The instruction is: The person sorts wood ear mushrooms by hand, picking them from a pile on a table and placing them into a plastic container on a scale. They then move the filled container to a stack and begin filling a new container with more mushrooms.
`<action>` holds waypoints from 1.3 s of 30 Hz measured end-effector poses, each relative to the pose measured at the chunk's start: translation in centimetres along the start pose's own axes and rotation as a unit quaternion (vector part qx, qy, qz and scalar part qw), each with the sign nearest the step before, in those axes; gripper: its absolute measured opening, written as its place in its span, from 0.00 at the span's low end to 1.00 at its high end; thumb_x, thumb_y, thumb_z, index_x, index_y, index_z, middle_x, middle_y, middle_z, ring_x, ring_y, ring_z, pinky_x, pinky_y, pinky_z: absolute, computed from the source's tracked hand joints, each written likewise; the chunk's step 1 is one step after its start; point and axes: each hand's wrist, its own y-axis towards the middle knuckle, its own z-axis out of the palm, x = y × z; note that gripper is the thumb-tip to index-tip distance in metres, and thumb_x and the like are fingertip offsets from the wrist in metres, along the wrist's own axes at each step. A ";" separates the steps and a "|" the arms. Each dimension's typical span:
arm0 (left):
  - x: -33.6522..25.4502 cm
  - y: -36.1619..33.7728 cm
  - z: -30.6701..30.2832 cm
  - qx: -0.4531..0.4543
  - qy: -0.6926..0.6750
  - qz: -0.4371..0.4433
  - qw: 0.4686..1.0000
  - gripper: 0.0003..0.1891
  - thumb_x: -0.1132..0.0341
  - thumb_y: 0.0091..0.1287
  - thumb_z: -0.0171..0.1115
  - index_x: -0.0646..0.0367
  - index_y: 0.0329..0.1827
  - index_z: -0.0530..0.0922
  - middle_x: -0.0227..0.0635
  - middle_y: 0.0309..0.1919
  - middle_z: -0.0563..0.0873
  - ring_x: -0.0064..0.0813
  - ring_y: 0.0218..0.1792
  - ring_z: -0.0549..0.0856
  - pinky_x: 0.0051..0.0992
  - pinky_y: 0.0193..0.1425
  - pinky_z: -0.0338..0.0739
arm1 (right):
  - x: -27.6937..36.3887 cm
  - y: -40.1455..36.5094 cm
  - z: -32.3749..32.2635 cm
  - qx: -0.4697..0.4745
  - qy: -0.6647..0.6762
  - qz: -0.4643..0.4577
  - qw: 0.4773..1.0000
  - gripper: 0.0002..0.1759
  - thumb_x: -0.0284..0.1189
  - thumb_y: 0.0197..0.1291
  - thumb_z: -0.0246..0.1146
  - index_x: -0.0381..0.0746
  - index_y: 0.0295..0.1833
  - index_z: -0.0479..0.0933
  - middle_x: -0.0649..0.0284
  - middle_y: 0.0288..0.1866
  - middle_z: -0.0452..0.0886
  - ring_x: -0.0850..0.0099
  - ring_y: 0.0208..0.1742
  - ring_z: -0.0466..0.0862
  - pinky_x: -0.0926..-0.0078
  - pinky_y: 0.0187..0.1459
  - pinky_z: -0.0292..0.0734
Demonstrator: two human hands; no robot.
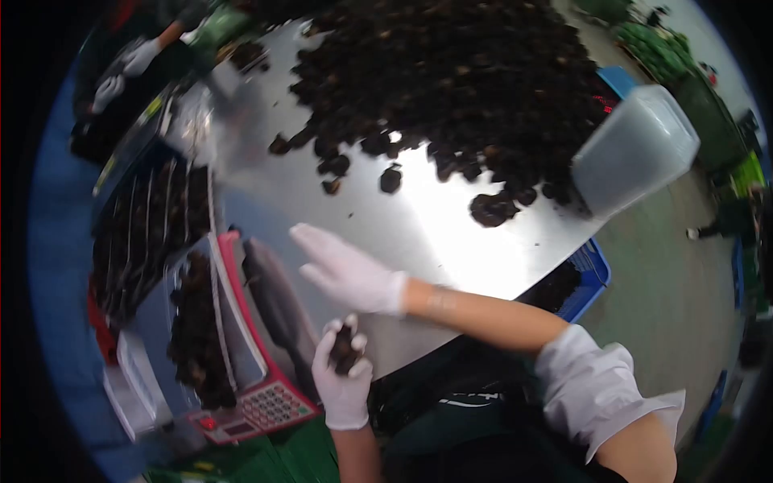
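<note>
My left hand [345, 386], in a white glove, has its fingers wrapped round a dark brown, lumpy piece [345, 351] near the table's front edge. Just above it, my right hand [346, 270], also gloved in white, reaches left over the metal table [386, 233] with its fingers stretched out and nothing visible in it. Left of both hands is a pink scale [278, 402] with a keypad, and a clear tray [197, 322] of dark pieces lies on it. A large heap of similar dark pieces [451, 80] covers the far part of the table.
Filled, striped-looking packs [153, 225] lie beyond the scale. A translucent plastic container [636, 153] stands at the table's right edge, above a blue crate [592, 278]. At the upper left are a co-worker's gloved hands [125, 76]. Green crates [266, 463] are at the bottom.
</note>
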 end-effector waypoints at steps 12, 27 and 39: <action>-0.4 -7.1 7.0 -0.075 0.327 0.148 0.930 0.11 0.64 0.77 0.54 0.62 0.51 0.80 0.44 0.51 0.86 0.25 0.36 0.85 0.18 0.20 0.76 | -4.0 2.4 2.6 -0.035 -0.362 0.159 0.918 0.45 0.51 0.70 0.55 0.29 0.81 0.55 0.42 0.84 0.55 0.49 0.85 0.52 0.51 0.83 0.42; -22.3 -2.3 12.9 -0.084 0.810 0.446 0.371 0.14 0.75 0.72 0.57 0.66 0.58 0.82 0.42 0.58 0.86 0.35 0.62 0.82 0.31 0.70 0.71 | 1.0 -17.9 -9.3 -0.066 -0.369 0.264 0.889 0.42 0.46 0.71 0.56 0.27 0.78 0.57 0.38 0.79 0.61 0.47 0.82 0.59 0.46 0.80 0.51; -27.4 1.1 10.3 -0.027 0.882 0.260 0.391 0.25 0.58 0.81 0.51 0.61 0.76 0.69 0.42 0.77 0.70 0.39 0.76 0.67 0.35 0.79 0.59 | 0.6 -30.0 -15.8 -0.329 -0.346 0.310 0.822 0.36 0.35 0.65 0.64 0.37 0.76 0.65 0.42 0.78 0.62 0.44 0.75 0.65 0.52 0.75 0.60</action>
